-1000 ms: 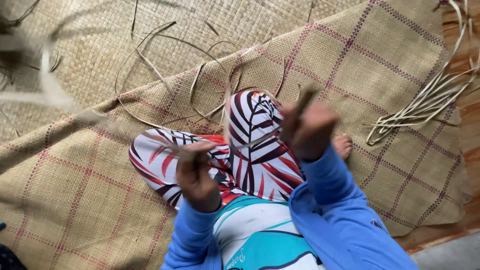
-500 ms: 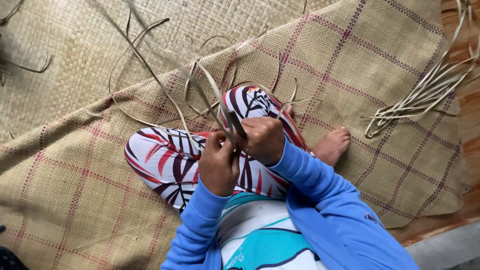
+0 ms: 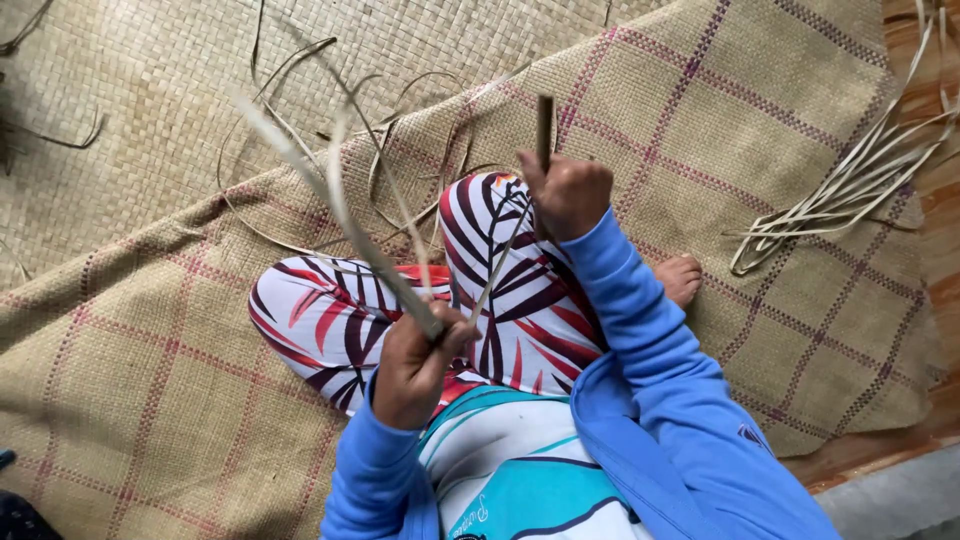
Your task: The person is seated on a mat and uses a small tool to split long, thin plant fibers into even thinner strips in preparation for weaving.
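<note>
Left hand point(image 3: 415, 360) clamped on dried leaf strips point(image 3: 330, 190); right hand point(image 3: 565, 190) gripping a dark stick-like tool point(image 3: 545, 120), raised. Half a second earlier the hands met; now apart, strip drawn taut above checked woven mat point(image 3: 780, 120) centre.

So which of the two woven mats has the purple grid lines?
The darker tan mat that the person sits on, overlapping the other; the paler mat at upper left is plain, with no coloured lines.
</note>
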